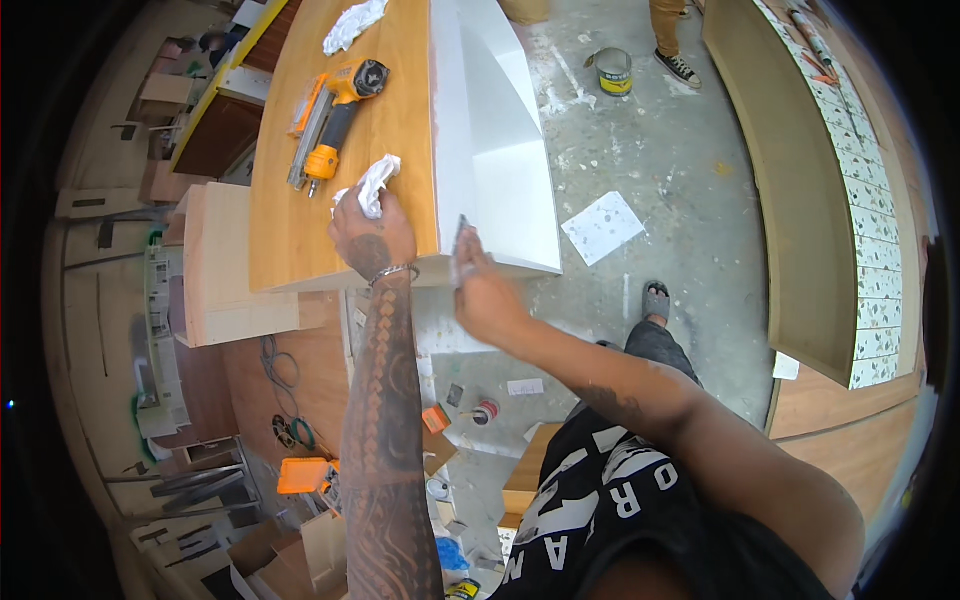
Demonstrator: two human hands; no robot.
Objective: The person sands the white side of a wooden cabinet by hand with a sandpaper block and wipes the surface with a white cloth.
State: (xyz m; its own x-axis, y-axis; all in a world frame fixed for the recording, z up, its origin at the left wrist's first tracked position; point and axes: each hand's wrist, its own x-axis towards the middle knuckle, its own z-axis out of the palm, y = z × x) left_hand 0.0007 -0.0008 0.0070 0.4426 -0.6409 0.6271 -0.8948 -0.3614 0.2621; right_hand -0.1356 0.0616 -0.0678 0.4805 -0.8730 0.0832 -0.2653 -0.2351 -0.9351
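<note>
Wood-grain, warm and honey-coloured, fills the cabinet panel (290,220) from about ten o'clock to twelve, noon being the top of the view, and both hands are busy at its near end! Left hand (373,235) sits on that panel, just toward eleven from the middle, fingers curled round a crumpled white wad (376,185), which bunches out past the fingertips toward one o'clock. Now look to the right hand (490,305), smeared by blur, close to the centre: fingers pressed together on a thin dark-tipped tool (461,232), tip pointing to twelve, right at the pale edge strip (449,140) where wood meets the white inner side (515,215). How firm that pinch is, I cannot tell.

Up from the left hand, toward eleven, an orange-and-black nail gun (341,120) lies across the wood, and beyond it, nearer twelve, rests a second white wad (354,25). Out at one o'clock, an open can (614,72) stands on the grey floor (690,190), a co-worker's sneaker (678,68) just beside it! Toward two o'clock from the centre lies a speckled white sheet (604,228), well apart from both hands.
</note>
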